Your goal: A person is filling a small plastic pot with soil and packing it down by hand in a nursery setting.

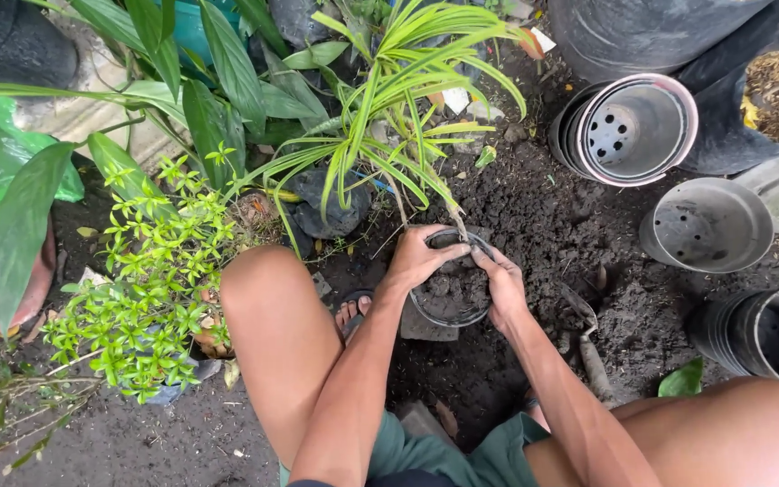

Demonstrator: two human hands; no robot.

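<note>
A: Where are the hands?

B: The left hand point(418, 255) and right hand point(500, 287) curl closed over the rim of a small black pot point(451, 293) of soil, on the dirt ground point(543, 216) between the knees. A striped-leaf plant point(398, 99) rises from it.

A: How to press well?

B: Likely firm soil evenly around the stem, keeping it upright.

A: What's unclear?

B: Fingertips and stem base are hidden; a trowel point(583, 334) lies half buried

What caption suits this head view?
Both hands, left and right, press soil around a striped-leaf plant in a small black pot on bare ground.
</note>
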